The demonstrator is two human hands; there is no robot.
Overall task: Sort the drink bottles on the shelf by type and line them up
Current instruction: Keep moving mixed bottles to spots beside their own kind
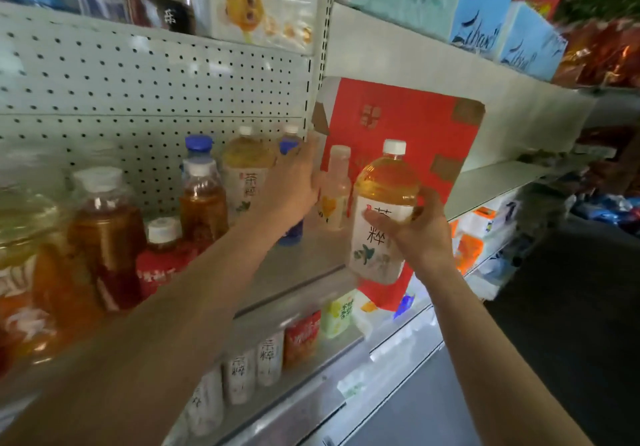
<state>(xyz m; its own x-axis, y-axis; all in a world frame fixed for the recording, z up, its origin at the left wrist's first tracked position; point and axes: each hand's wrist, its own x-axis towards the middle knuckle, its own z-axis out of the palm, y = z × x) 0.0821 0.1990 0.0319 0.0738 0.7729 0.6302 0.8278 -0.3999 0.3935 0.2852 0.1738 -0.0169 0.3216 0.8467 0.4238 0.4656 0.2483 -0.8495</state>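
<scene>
My right hand grips a tea bottle with yellow liquid, a white cap and a white label, held upright just off the shelf's front edge. My left hand reaches into the shelf with fairly straight fingers. It lies in front of a blue-capped bottle and against a pale bottle with a yellow label. A matching yellow tea bottle stands just left of that hand. Further left stand amber tea bottles, a red-labelled bottle and another blue-capped bottle.
A red carton leans at the shelf's right end behind the held bottle. A pegboard backs the shelf. Tissue boxes sit on the shelf above. The lower shelf holds white-labelled tea bottles and red and green bottles.
</scene>
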